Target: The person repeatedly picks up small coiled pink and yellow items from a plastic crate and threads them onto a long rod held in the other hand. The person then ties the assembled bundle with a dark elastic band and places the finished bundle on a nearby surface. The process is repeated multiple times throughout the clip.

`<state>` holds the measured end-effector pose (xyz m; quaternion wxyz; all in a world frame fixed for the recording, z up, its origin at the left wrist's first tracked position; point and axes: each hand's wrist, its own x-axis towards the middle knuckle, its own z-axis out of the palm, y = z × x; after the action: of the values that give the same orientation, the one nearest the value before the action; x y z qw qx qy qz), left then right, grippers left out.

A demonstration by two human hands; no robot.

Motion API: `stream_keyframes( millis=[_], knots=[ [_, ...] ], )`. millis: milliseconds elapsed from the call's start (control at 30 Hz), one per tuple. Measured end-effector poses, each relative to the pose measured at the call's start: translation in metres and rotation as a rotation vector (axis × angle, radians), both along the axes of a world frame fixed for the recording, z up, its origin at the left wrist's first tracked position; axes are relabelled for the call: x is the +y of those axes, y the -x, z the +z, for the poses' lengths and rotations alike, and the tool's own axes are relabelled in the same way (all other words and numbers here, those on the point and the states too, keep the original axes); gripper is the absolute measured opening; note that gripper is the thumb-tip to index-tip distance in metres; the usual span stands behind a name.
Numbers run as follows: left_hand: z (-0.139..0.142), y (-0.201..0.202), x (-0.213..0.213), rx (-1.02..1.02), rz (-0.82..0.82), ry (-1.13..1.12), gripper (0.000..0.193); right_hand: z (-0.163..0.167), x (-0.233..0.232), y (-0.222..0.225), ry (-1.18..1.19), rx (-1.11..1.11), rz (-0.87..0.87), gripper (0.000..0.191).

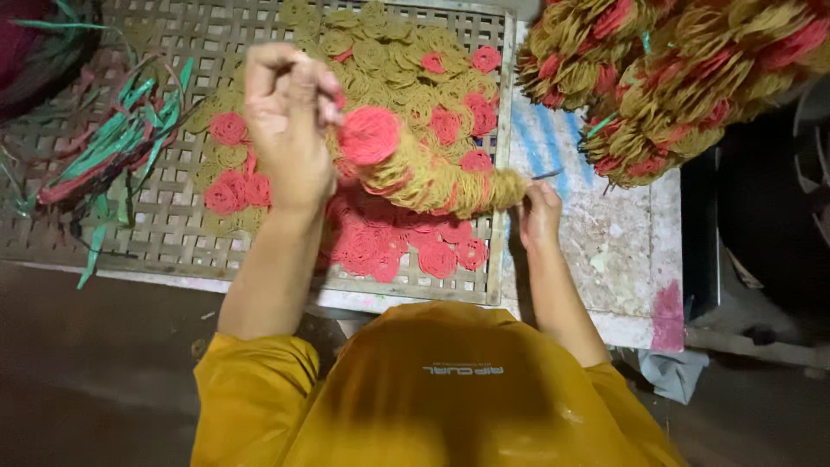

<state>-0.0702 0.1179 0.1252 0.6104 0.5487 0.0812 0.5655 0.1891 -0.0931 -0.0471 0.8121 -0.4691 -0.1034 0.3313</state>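
Observation:
My left hand [290, 121] is raised over the woven tray [173, 216], its fingers pinched on a red coil [370, 135] at one end of a curved stack of yellow-green and red coils [432, 182]. My right hand [540, 212] grips the other end of that stack, where a thin dark needle-like rod [546, 175] sticks out. Under the stack, loose flat coils lie on the tray: yellow-green ones [389, 52] at the back, red ones [380, 242] near the front.
Green and red strips [121, 147] lie at the tray's left. Finished bundles of threaded coils [674, 78] pile up at the upper right. A worn white board [605, 251] lies right of the tray. My yellow shirt [415, 398] fills the bottom.

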Motion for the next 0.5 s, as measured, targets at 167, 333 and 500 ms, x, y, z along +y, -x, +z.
stream_keyframes(
  millis=[167, 333, 500],
  knots=[
    [-0.098, 0.045, 0.041, -0.068, 0.134, 0.445, 0.009, -0.005, 0.001, -0.007, 0.102, -0.198, -0.063, 0.012],
    [-0.179, 0.066, 0.051, -0.054, 0.188, 0.722, 0.009, -0.004, 0.011, 0.004, 0.2, -0.349, -0.04, 0.002],
    [-0.137, 0.027, 0.059, 0.385, -0.112, 0.469, 0.006, 0.045, 0.028, 0.011, 0.267, -0.801, 0.08, 0.006]
  ],
)
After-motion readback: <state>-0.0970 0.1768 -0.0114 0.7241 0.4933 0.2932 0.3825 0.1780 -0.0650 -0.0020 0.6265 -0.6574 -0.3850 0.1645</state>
